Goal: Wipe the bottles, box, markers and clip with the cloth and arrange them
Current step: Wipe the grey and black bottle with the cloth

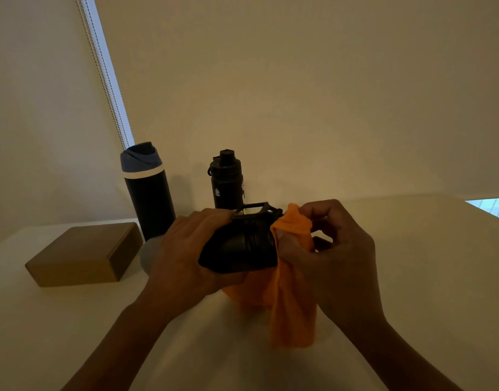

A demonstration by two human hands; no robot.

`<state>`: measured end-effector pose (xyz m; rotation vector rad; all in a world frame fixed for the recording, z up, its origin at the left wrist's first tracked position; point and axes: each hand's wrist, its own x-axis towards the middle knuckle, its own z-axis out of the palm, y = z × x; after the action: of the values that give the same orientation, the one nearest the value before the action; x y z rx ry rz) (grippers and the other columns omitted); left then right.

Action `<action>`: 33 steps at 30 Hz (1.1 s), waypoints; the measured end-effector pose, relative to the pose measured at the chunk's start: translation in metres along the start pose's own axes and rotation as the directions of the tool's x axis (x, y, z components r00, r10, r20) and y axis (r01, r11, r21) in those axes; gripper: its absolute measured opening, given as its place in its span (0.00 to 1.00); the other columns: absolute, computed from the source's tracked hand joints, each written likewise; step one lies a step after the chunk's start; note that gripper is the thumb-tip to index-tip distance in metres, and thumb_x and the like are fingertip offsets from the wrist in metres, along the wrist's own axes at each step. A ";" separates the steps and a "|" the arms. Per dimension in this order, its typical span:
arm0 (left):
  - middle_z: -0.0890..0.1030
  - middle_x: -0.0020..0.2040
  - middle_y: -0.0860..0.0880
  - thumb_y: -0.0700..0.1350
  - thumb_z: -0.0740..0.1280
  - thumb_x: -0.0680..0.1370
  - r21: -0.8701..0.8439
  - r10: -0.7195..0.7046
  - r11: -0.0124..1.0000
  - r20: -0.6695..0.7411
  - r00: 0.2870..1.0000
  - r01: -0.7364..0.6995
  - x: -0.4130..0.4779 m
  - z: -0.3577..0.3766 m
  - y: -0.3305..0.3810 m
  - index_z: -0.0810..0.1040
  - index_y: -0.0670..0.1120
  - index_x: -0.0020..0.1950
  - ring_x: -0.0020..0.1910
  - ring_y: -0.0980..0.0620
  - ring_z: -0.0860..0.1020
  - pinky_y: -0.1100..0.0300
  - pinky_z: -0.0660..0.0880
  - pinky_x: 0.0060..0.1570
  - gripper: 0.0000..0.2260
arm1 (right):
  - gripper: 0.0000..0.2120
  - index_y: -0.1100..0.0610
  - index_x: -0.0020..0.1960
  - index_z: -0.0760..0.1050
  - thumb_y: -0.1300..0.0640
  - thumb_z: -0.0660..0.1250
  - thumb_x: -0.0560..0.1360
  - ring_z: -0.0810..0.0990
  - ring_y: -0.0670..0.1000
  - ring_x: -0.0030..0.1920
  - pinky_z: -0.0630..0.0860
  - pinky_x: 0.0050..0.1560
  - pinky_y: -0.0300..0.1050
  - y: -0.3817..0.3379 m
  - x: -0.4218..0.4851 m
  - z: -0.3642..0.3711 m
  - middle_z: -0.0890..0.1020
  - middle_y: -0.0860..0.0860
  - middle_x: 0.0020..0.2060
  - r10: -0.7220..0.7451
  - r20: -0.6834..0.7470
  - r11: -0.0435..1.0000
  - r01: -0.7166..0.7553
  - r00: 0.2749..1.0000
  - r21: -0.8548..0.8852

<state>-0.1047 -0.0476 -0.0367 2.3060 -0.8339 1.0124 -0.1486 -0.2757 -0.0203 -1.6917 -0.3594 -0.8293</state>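
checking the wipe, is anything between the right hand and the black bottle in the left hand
Yes, only the orange cloth: the right hand pinches it against one end of the held black bottle, while the left hand grips the body directly.

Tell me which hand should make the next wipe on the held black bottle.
Right: the right hand pinches the orange cloth against the black bottle, while the left hand grips the bottle's body.
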 end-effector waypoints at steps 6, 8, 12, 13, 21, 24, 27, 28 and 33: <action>0.69 0.60 0.76 0.66 0.74 0.63 -0.073 -0.104 0.992 0.002 0.995 0.104 -0.002 0.000 0.001 0.63 0.68 0.67 0.61 0.73 0.70 0.63 0.70 0.56 0.35 | 0.25 0.47 0.60 0.76 0.40 0.75 0.66 0.81 0.43 0.55 0.78 0.49 0.31 0.001 0.003 -0.004 0.82 0.40 0.52 0.054 0.134 0.999 -0.053 0.989 -0.007; 0.72 0.60 0.73 0.66 0.75 0.63 -0.081 -0.134 0.988 0.004 0.991 0.134 -0.003 -0.001 -0.005 0.64 0.67 0.68 0.60 0.67 0.73 0.56 0.75 0.58 0.36 | 0.26 0.45 0.62 0.74 0.44 0.76 0.67 0.81 0.45 0.57 0.80 0.52 0.37 0.005 0.003 -0.005 0.81 0.42 0.56 0.086 0.227 0.996 -0.092 0.970 0.016; 0.71 0.60 0.75 0.67 0.74 0.63 -0.072 -0.173 0.982 0.034 0.984 0.175 -0.002 -0.005 -0.002 0.63 0.69 0.68 0.60 0.71 0.71 0.59 0.73 0.58 0.36 | 0.26 0.46 0.62 0.74 0.44 0.77 0.67 0.81 0.44 0.58 0.81 0.55 0.41 0.006 0.003 -0.003 0.82 0.42 0.55 0.100 0.209 0.990 -0.119 0.973 0.081; 0.69 0.60 0.77 0.67 0.73 0.63 -0.061 -0.170 0.983 0.038 0.985 0.173 -0.002 -0.004 0.001 0.63 0.70 0.68 0.61 0.74 0.69 0.62 0.70 0.56 0.36 | 0.25 0.46 0.60 0.75 0.42 0.76 0.66 0.82 0.45 0.57 0.82 0.54 0.42 0.005 0.003 -0.001 0.82 0.43 0.54 0.122 0.172 0.985 -0.141 0.978 0.101; 0.71 0.53 0.72 0.67 0.72 0.63 -0.070 -0.162 0.984 0.031 0.986 0.163 0.000 -0.003 0.010 0.66 0.65 0.67 0.60 0.77 0.69 0.68 0.66 0.50 0.34 | 0.27 0.47 0.58 0.76 0.36 0.74 0.63 0.83 0.43 0.54 0.83 0.51 0.43 0.006 0.004 0.002 0.83 0.42 0.52 0.210 0.137 0.962 -0.229 0.968 0.147; 0.71 0.53 0.71 0.68 0.73 0.61 -0.079 -0.202 0.975 0.052 0.978 0.206 0.001 -0.005 0.010 0.64 0.68 0.66 0.58 0.77 0.70 0.69 0.66 0.50 0.36 | 0.34 0.43 0.62 0.74 0.32 0.76 0.60 0.82 0.45 0.56 0.83 0.51 0.46 0.008 0.003 -0.001 0.82 0.42 0.56 0.192 0.168 0.972 -0.211 0.967 0.104; 0.68 0.51 0.70 0.65 0.75 0.60 0.020 -0.169 0.985 0.028 0.985 0.169 0.001 -0.003 0.015 0.67 0.61 0.65 0.50 0.73 0.73 0.70 0.64 0.47 0.37 | 0.40 0.41 0.62 0.72 0.25 0.75 0.55 0.82 0.45 0.56 0.83 0.51 0.46 0.010 0.002 0.001 0.80 0.41 0.57 0.190 0.128 0.981 -0.194 0.973 0.021; 0.69 0.51 0.69 0.66 0.74 0.61 0.056 -0.144 0.988 0.019 0.989 0.143 0.002 -0.003 0.016 0.68 0.58 0.65 0.46 0.71 0.72 0.70 0.63 0.48 0.36 | 0.41 0.40 0.62 0.71 0.25 0.76 0.54 0.82 0.46 0.56 0.83 0.52 0.46 0.011 0.001 0.003 0.80 0.41 0.57 0.183 0.113 0.983 -0.184 0.977 -0.001; 0.74 0.53 0.64 0.68 0.74 0.61 0.080 -0.123 0.989 0.027 0.992 0.121 0.003 -0.003 0.013 0.68 0.57 0.66 0.46 0.66 0.69 0.68 0.64 0.51 0.37 | 0.36 0.43 0.62 0.71 0.29 0.76 0.59 0.80 0.44 0.57 0.83 0.53 0.45 0.011 0.000 0.004 0.79 0.41 0.56 0.131 0.080 0.991 -0.128 0.988 -0.041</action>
<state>-0.1134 -0.0562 -0.0303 2.4124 -0.6670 0.9733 -0.1408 -0.2753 -0.0285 -1.7666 -0.2889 -0.6749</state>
